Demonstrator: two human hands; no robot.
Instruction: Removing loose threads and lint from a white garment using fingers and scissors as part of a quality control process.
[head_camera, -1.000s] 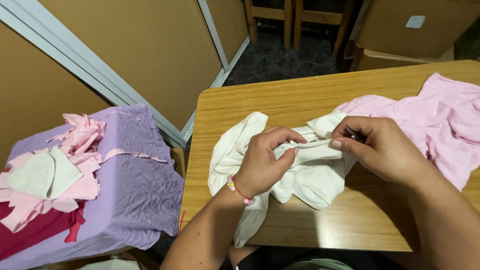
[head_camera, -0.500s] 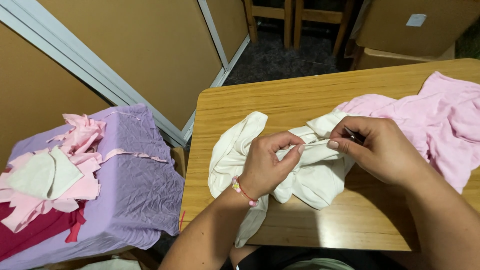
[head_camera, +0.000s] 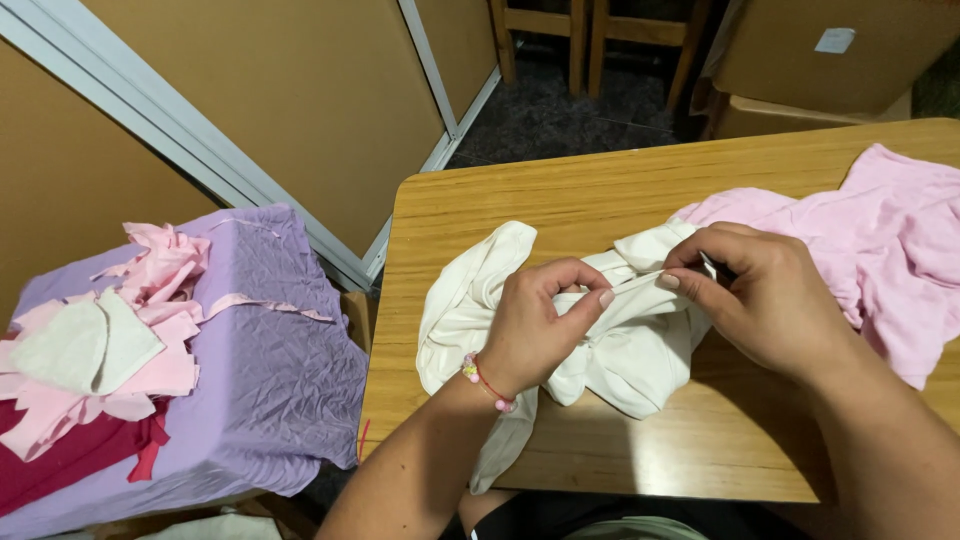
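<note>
"Two hands on one cloth, is that right?"

"Yes, and only the head view to go by. Your left hand is pinched on a ridge of the white cloth, thumb and forefinger closed over the fold. Your right hand is closed on the same ridge, just beside the left, fingertips nearly meeting it."

"Which way does the ridge run from your grip?"

"It runs between your two pinches, side to side across the wooden table, rising a little toward your right hand. Most of the cloth hangs below and to the left of your left grip; one tail drops over the near table edge under your left wrist."

"Is there something thin in your right fingers?"

"A dark sliver shows at the right fingertips; I cannot tell what it is."

"What else lies around?"

"A pink cloth spreads beyond your right hand, touching the white one. Well apart, left of your left arm, pink and white scraps lie on a purple-covered surface."
</note>
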